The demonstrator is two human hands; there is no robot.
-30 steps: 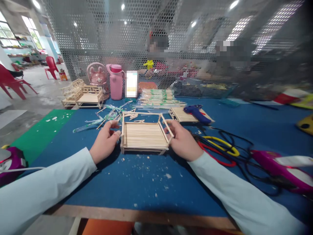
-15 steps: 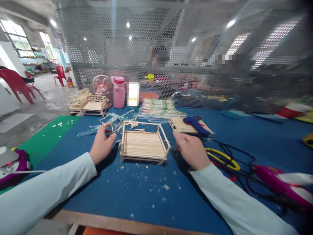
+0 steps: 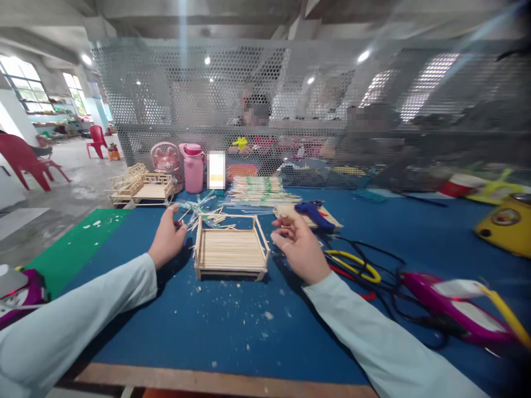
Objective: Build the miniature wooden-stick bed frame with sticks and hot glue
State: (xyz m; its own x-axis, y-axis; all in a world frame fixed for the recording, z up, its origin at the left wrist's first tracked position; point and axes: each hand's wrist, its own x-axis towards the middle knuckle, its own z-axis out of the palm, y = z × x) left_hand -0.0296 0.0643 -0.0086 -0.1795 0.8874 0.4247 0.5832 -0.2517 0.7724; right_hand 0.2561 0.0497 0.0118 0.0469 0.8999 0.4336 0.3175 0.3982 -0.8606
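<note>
A small bed-like frame of wooden sticks (image 3: 231, 250) stands upright on the blue tabletop, with a slatted floor and raised rails at the back and right. My left hand (image 3: 168, 236) is just left of it, thumb and fingers apart and holding nothing visible. To its right, my right hand (image 3: 301, 246) hovers with fingers loosely curled and apart, also without anything visible in it. Neither hand touches the frame. Behind the right hand lies a flat stick panel (image 3: 282, 211) with a blue glue gun (image 3: 316, 214) on top.
Loose sticks and wrappers (image 3: 207, 213) lie behind the frame, near bundled sticks (image 3: 259, 188). Finished stick models (image 3: 153, 190) and a pink flask (image 3: 193, 170) stand at back left. Cables (image 3: 357, 265) run to a purple power strip (image 3: 452, 307) at right. A mesh screen (image 3: 166, 99) rises behind.
The view has shifted, so the yellow object at right shows more fully. My right hand's fingers have spread and lifted slightly. The stick frame appears to have stayed in place.
</note>
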